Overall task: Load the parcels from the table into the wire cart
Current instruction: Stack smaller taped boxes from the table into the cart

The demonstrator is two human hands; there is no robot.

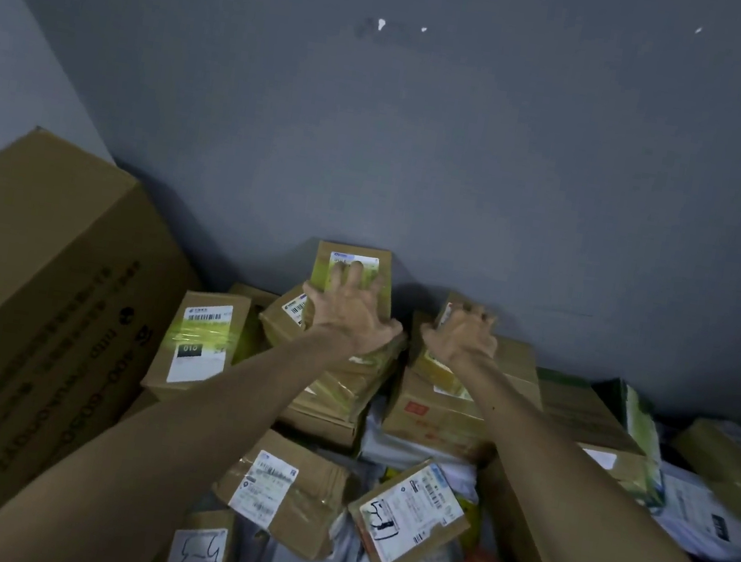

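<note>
A pile of parcels lies against a grey wall; no wire cart is in view. My left hand [352, 314] reaches to the back of the pile. Its spread, fairly straight fingers rest on the top of a small cardboard box [363, 253] with green tape and a white label. My right hand [463, 336] is beside it, with the fingers curled over the far edge of another small brown box [453, 303] that sits on a larger carton [440, 414]. Much of both boxes is hidden under my hands.
A big brown carton [40, 282] fills the left side. A taped box marked 015 [200, 342] lies beside it. Labelled boxes [283, 483] and a flat parcel [409, 515] lie under my forearms. Pale plastic mailers [697, 517] lie at the right.
</note>
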